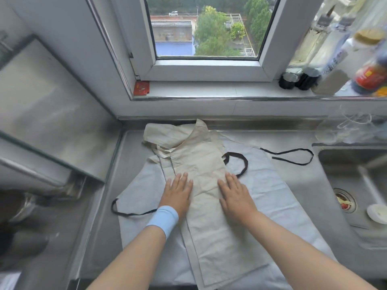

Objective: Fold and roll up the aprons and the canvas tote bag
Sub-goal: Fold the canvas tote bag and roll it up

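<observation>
The cream cloth (pixel 201 164), folded into 1 long strip, is laid on the white apron (pixel 268 181) on the steel counter (pixel 303 185). Its long axis is pointed toward the window (pixel 205 68). It is pressed flat by 2 straight-fingered hands, the left hand (pixel 178 191) and the right hand (pixel 234 195).

We look down on a steel tabletop (pixel 303 185) running to a far white-framed window (pixel 205 28) that gives daylight, trees and rooftops, with blurred bottles (pixel 330 65) on its sill (pixel 209 88) at the right, a sink (pixel 345 168) at the right and a metal panel (pixel 46 105) at the left.
</observation>
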